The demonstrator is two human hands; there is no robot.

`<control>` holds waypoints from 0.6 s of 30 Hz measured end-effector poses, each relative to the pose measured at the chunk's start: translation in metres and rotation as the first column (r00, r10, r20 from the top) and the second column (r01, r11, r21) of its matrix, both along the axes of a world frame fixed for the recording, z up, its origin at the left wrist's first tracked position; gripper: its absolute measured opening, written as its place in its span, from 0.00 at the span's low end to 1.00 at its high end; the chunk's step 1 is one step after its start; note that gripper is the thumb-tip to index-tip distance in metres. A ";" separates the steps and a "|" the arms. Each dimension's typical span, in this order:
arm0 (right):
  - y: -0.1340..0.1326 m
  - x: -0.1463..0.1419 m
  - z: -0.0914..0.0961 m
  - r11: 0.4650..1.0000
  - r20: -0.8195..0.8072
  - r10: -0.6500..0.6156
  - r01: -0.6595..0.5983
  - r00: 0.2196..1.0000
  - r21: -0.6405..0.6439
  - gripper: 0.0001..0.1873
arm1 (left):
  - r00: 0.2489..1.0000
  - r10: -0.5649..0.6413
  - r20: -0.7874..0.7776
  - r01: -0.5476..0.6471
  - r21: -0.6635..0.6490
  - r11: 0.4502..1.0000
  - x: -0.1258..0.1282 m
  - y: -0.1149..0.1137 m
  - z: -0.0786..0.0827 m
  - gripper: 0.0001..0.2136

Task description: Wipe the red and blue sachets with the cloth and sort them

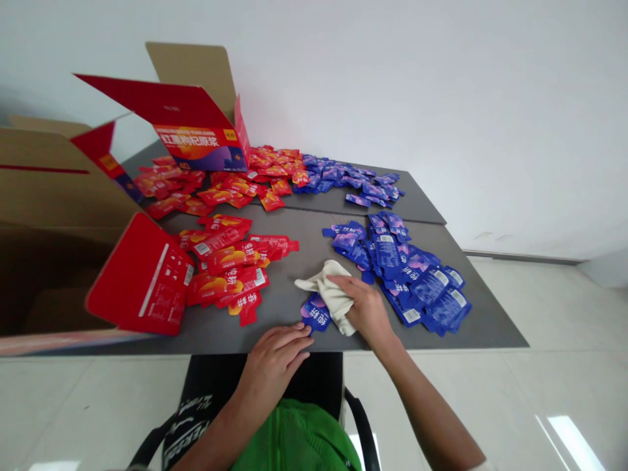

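One flat, glossy blue pouch (316,314) lies toward the near edge of the grey tabletop (285,297). Left hand (279,355): fingers extended, tips at the pouch's near left corner. Right hand (366,307): fingers closed on a cream fabric cloth (334,296), which overlaps its right side.

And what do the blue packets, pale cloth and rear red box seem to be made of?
Blue packets: probably plastic or foil-laminate film, with a slight sheen and creased surfaces. Pale cloth: soft, matte fabric, judging by its loose folds; the fibre is unclear. Rear red box: likely cardboard, smooth and printed outside, plain brown on its raised flap.
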State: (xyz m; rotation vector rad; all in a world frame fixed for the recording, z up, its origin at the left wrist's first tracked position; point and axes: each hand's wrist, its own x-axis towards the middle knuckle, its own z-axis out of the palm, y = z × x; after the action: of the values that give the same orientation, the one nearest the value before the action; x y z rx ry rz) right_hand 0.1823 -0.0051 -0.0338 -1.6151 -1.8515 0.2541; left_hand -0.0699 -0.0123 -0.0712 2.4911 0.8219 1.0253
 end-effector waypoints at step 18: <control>-0.006 0.011 -0.003 0.995 -0.040 -0.074 0.077 0.996 0.069 0.28 | 1.000 0.003 -0.002 -0.003 -0.039 0.999 -0.001 -0.002 -0.006 0.08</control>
State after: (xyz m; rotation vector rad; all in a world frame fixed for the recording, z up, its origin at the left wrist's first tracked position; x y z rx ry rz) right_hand 0.1931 -0.0110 -0.0366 -1.6176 -1.7478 0.1834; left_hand -0.0714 -0.0140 -0.0774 2.4600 0.8383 0.9983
